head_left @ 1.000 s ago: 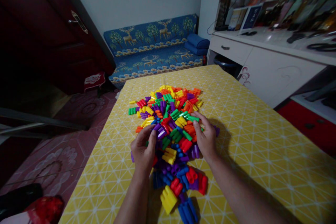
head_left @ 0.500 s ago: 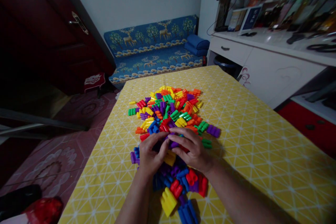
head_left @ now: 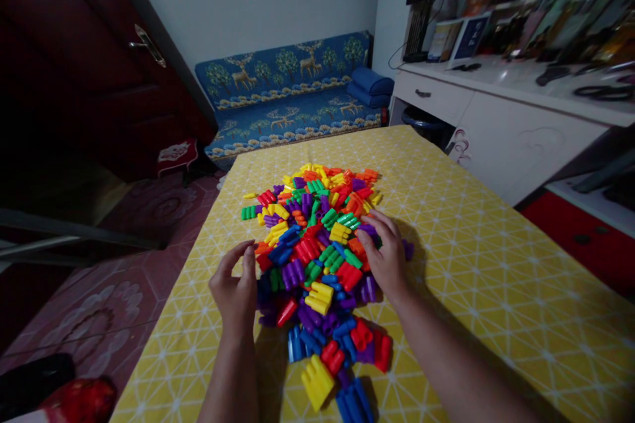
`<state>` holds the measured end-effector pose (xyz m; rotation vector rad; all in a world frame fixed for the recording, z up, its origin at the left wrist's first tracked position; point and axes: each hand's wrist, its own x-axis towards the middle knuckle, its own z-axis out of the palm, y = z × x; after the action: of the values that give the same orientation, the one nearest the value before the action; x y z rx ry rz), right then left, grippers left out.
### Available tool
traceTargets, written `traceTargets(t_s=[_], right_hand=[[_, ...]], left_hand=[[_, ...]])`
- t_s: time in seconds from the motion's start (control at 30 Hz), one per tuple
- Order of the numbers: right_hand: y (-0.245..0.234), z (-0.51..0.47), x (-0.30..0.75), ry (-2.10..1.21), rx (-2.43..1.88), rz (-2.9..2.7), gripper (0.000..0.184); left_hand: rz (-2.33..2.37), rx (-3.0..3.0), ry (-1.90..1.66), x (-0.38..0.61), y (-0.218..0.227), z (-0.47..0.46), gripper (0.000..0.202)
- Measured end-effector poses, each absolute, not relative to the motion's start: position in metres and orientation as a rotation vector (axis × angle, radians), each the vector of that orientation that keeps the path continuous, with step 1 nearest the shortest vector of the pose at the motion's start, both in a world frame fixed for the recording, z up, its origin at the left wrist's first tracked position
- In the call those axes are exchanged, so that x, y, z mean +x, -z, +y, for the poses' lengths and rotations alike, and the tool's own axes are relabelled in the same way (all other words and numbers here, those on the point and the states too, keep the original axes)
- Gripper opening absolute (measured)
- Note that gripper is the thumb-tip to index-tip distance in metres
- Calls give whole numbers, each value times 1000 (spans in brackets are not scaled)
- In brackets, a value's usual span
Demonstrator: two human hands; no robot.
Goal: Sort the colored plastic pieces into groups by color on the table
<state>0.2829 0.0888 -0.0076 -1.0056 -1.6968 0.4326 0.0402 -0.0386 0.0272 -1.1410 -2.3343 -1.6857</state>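
Drawn apart, left hand (head_left: 234, 291) and right hand (head_left: 389, 261) now flank the block pile (head_left: 307, 248); the right pinches a purple block (head_left: 368, 230), the left's hold I cannot tell.

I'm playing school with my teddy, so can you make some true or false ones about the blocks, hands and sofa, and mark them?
1. The sofa is blue. True.
2. The right hand holds a purple block. True.
3. The left hand rests on the sofa. False: the left hand is at the left side of the pile.
4. Every block in the pile is green. False: there are also red, blue, yellow, orange and purple ones.
5. The cloth is yellow and white. True.
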Motion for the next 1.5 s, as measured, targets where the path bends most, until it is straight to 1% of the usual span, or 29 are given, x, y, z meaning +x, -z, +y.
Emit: traceTargets(t_s=[0.1, 0.2, 0.37, 0.57, 0.7, 0.77, 0.83, 0.9, 1.0, 1.1, 1.17, 1.3, 1.37, 1.47, 1.5], right_hand=[[15, 96, 286, -439, -1050, -1689, 31], [16, 97, 286, -448, -1085, -1741, 34], [16, 95, 284, -461, -1130, -1774, 35], [13, 92, 282, -459, -1131, -1780, 35], [11, 90, 281, -451, -1106, -1781, 36], [11, 90, 281, -451, -1079, -1791, 36], [12, 90, 281, -455, -1057, -1801, 36], [13, 90, 281, -465, -1042, -1815, 37], [12, 89, 280, -485, -1019, -1828, 38], [8, 87, 280, -508, -981, -1832, 39], [3, 83, 280, -525, -944, -1844, 39], [-11, 72, 281, -496, -793, -1927, 41], [-18, 65, 280, -470, -669, -2021, 46], [-27, 53, 275, -461, -447, -2237, 56], [-29, 49, 272, -457, -390, -2320, 57]], left_hand=[[-2535, -1147, 1624, 28, -19, -36, 44], [-2631, -1349, 1537, 28, -11, -31, 55], [-2594, -1588, 1368, 38, -4, -28, 60], [-2521, -1815, 1434, 34, -10, -32, 63], [-2321, -2167, 1219, 31, -11, -36, 82], [-2261, -2241, 1096, 30, -11, -37, 89], [-2250, -2235, 1006, 31, -10, -37, 86], [-2256, -2194, 974, 32, -11, -36, 73], [-2262, -2129, 1019, 36, -14, -33, 52], [-2263, -2062, 1150, 42, -17, -32, 42], [-2255, -2008, 1265, 46, -19, -31, 42], [-2169, -1931, 1433, 54, -21, -29, 51], [-2129, -1928, 1470, 56, -20, -28, 55], [-2130, -1957, 1490, 57, -18, -28, 65], [-2140, -1970, 1505, 58, -17, -29, 68]])
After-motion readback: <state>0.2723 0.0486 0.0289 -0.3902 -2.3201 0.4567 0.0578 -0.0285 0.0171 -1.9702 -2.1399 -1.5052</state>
